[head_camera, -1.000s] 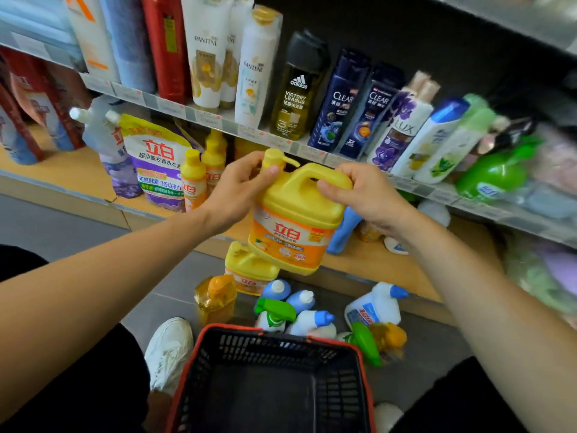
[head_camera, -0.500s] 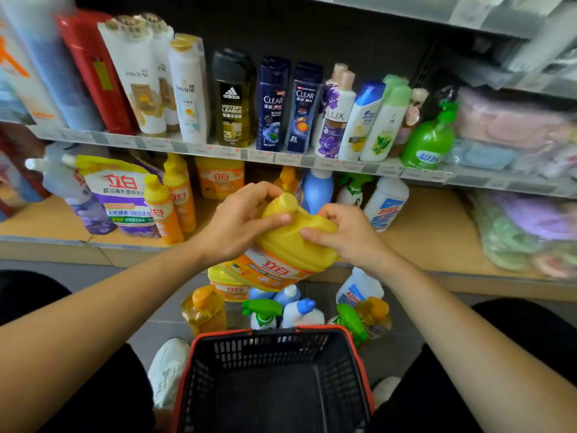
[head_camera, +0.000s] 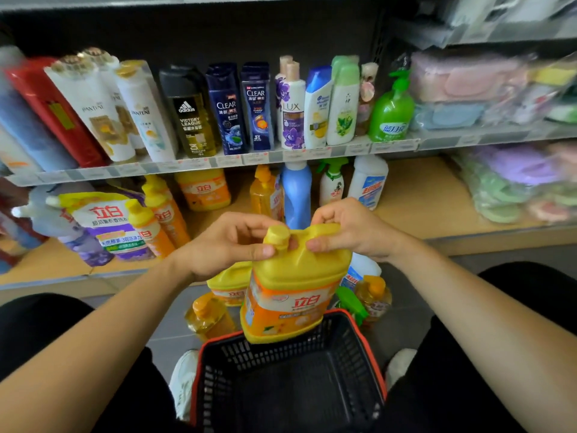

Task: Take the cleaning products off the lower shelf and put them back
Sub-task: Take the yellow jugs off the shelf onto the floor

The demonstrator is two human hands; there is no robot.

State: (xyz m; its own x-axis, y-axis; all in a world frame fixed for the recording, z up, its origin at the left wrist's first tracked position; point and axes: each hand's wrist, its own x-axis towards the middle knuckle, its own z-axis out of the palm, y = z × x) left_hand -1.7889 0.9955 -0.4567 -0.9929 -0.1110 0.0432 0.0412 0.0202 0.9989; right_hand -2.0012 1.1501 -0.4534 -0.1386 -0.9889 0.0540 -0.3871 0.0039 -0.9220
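Note:
A big yellow detergent jug (head_camera: 290, 295) with an orange label hangs upright over the far rim of the black basket (head_camera: 368, 345). My left hand (head_camera: 228, 245) grips its neck beside the cap. My right hand (head_camera: 349, 229) grips the handle at the top. On the wooden lower shelf (head_camera: 415, 201) behind stand an orange jug (head_camera: 204, 189), an amber bottle (head_camera: 265, 195), a blue bottle (head_camera: 296, 195), a white spray bottle (head_camera: 332, 182) and a white bottle (head_camera: 368, 182). At the left lie a refill pouch (head_camera: 106, 223) and two yellow-capped bottles (head_camera: 159, 217).
More products stand on the grey floor: a second yellow jug (head_camera: 228, 282), an amber pump bottle (head_camera: 209, 317), a green-triggered sprayer (head_camera: 351, 301) and another amber bottle (head_camera: 374, 295). Shampoo bottles (head_camera: 228, 110) fill the shelf above. Bagged cloths (head_camera: 515, 185) lie at the right. My white shoes flank the basket.
The jug has swung from tilted to upright and come down toward the basket's far rim. Both hands moved with it and keep their hold. The view has dropped slightly.

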